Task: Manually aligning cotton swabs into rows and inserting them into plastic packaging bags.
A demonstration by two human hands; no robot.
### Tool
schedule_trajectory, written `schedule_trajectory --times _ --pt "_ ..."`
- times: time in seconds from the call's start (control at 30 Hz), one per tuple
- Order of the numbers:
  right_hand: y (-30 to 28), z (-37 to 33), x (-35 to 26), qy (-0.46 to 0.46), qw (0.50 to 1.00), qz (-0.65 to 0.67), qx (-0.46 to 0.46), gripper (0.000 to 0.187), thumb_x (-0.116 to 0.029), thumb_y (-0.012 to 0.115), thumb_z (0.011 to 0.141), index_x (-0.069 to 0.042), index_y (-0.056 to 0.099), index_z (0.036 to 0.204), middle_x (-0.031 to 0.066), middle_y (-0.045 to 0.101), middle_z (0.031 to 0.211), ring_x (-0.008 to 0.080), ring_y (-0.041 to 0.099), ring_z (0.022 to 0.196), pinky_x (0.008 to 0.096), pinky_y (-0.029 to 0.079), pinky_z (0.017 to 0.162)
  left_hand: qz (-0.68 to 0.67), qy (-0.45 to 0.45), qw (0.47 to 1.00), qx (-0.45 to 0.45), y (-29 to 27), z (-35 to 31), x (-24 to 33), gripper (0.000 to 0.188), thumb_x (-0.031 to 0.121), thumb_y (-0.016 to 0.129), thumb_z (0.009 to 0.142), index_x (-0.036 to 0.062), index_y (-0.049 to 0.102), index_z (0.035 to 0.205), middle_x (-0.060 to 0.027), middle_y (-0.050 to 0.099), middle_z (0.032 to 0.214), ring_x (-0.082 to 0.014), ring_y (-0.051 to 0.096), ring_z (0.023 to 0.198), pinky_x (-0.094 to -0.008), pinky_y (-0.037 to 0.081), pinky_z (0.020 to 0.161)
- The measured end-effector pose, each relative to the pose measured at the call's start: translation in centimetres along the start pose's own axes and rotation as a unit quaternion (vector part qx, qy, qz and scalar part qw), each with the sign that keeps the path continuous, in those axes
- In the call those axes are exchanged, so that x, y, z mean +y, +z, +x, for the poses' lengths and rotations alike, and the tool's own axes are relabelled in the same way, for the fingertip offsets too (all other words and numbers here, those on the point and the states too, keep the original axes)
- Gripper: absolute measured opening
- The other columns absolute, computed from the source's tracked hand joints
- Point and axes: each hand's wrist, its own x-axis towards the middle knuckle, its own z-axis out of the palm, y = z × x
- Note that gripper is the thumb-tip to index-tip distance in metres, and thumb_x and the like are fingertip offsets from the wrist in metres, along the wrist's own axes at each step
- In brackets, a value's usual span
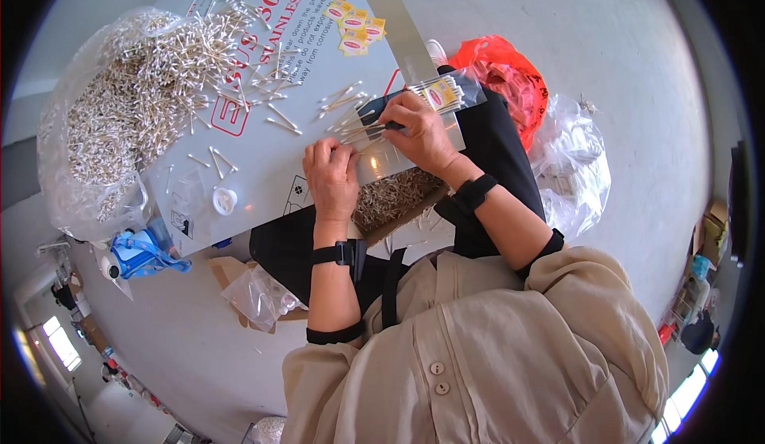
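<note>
Both my hands meet near the table's front edge. With bent, closed fingers, my right hand (416, 131) grips a few cotton swabs (360, 131) that point to the left; a small dark piece shows at its fingertips. My left hand (331, 179) is close by, fingers curled together at the ends of the swabs; what they pinch, if anything, is hidden. Just beyond my right hand lies a clear bag of cotton swabs (456, 87) with a yellow label (439, 93). Loose swabs (341, 98) are scattered beyond my hands. Under the table edge, a cardboard box (402, 222) holds many swabs.
A large clear bag of swabs (119, 109) spills over the table (267, 153) at left. Yellow labels (356, 29) lie at the far side. A small round white container (225, 200) stands near the front. Red (510, 85) and clear (570, 161) plastic bags sit at right.
</note>
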Motion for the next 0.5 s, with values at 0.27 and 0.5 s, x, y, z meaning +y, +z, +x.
schedule_trajectory --times 0.27,0.5 --pt "0.6 -1.2 0.3 -0.031 0.999 -0.030 0.018 0.021 0.004 0.067 0.069 -0.002 0.066 0.089 0.0123 0.060 0.095 0.0339 0.061 0.093 0.0392 0.052 0.080 -0.004 0.010 1.000 0.010 0.7 1.1 0.5 0.013 0.002 0.070 0.073 0.0060 0.060 0.082 -0.0071 0.057 0.090 -0.0299 0.054 0.090 -0.0409 0.044 0.079" --pt "0.8 -0.8 -0.1 0.045 0.996 0.048 0.065 0.023 0.007 0.065 0.072 0.000 0.064 0.094 0.0143 0.059 0.099 0.0359 0.061 0.094 0.0398 0.052 0.081 0.044 0.028 0.998 -0.043 0.6 -0.1 1.6 0.012 0.003 0.068 0.074 0.0068 0.058 0.080 -0.0063 0.055 0.088 -0.0291 0.052 0.088 -0.0408 0.042 0.076"
